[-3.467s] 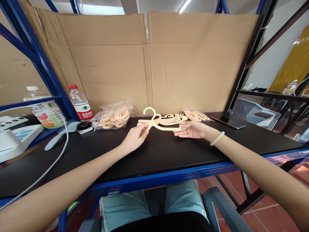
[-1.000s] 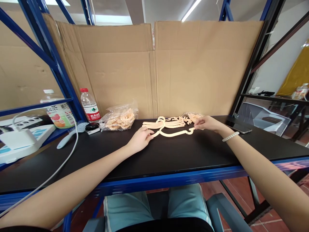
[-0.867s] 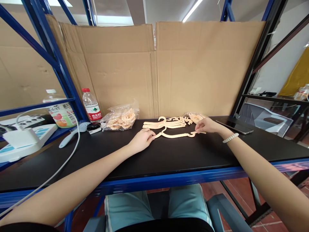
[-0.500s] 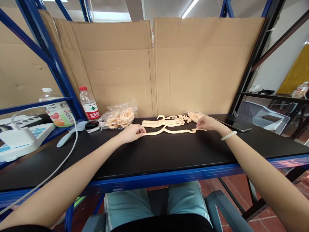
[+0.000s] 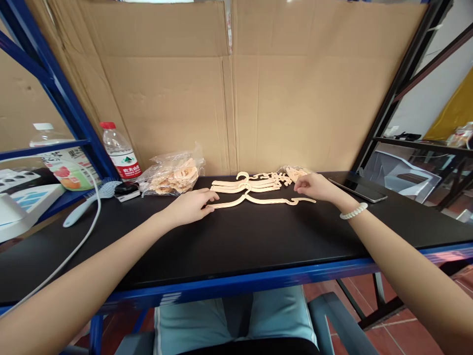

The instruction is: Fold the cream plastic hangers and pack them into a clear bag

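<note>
My left hand is beside the left end of a long, pale, wood-like piece, thumb and fingers apart. That piece has two curved arms, like a clothes hanger, and lies flat on the black tabletop. At its right end is a small hooked piece. Just above that end hovers my right hand, fingers loosely curled, with nothing visible in them. Behind lies a row of similar hanger-shaped pieces with a hook on top, and several small knobbly pieces to their right.
Clear bags of pale pieces stand at left and right. A red-capped bottle, a hairbrush and a white cable are on the left. A phone lies right of my right hand. Cardboard walls the back.
Both hands have come off the long piece: my left hand has drawn left with its fingers parted, my right hand has lifted from the hooked piece. The view has tipped downward.
</note>
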